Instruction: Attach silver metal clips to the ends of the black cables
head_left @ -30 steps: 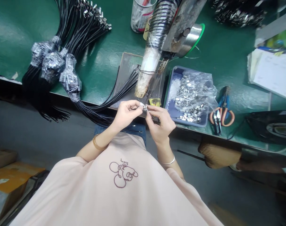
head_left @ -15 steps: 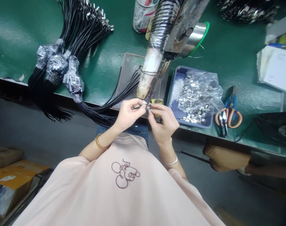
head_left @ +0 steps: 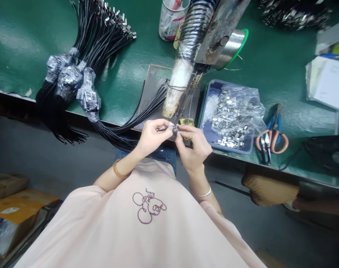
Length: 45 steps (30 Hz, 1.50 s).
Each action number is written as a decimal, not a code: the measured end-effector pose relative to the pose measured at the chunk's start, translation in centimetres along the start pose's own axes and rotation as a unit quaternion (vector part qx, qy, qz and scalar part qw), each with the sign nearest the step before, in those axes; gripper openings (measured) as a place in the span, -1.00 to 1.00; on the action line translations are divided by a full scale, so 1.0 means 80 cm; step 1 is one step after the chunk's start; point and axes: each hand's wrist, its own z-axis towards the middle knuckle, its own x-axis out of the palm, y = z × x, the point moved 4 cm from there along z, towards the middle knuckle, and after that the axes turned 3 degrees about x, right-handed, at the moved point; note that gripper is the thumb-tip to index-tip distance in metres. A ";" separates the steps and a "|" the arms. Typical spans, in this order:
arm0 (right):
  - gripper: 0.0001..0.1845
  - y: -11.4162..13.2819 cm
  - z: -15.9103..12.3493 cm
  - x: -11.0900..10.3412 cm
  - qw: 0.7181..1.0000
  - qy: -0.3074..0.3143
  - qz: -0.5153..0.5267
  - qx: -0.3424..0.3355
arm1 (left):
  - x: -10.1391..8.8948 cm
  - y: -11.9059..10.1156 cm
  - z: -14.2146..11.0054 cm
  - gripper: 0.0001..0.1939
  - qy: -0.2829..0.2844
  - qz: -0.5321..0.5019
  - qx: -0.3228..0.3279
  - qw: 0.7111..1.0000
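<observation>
Small metal connector [head_left: 175, 127], one: held at the fingertips, below the extraction duct [head_left: 177, 78] and near the front edge of the dark work plate [head_left: 154, 80]. Its exact seating is hidden by the fingers.

Risks, as judged: the connector could be dropped or twisted if either pinch is slackened, so little of it being gripped. Fingertips could be burned if raised into the soldering fixture [head_left: 196, 78], should its tip be hot. The fanned black cables [head_left: 149, 108] could be snagged or pulled askew by a shift of the left wrist.

Grip, left hand [head_left: 152, 139]: thumb and forefinger almost closed; a thin black cable [head_left: 164, 129] appears to be pinched beside the connector.

Grip, right hand [head_left: 196, 145]: thumb and forefinger nearly met, the connector being held between their tips. The blue tray [head_left: 228, 149] is placed just beside.
</observation>
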 end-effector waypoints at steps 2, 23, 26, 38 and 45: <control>-0.84 0.000 0.000 0.000 1.000 0.000 0.000 0.002 | 0.000 0.001 0.001 -0.84 0.000 -0.004 0.003 1.000; -0.88 0.005 0.002 0.000 0.999 -0.002 -0.034 -0.010 | -0.001 -0.004 0.003 -0.87 -0.004 -0.014 0.014 1.000; -0.87 0.006 0.002 0.001 0.999 0.005 -0.039 -0.018 | -0.001 0.000 0.006 -0.87 0.014 -0.026 0.008 1.000; -0.87 0.003 -0.001 0.001 1.000 -0.005 -0.015 0.009 | -0.003 0.001 0.002 -0.72 0.032 -0.059 -0.035 0.997; -0.88 0.002 0.003 0.000 0.999 0.014 -0.003 0.045 | -0.003 0.002 0.002 -0.74 0.024 -0.047 -0.020 0.998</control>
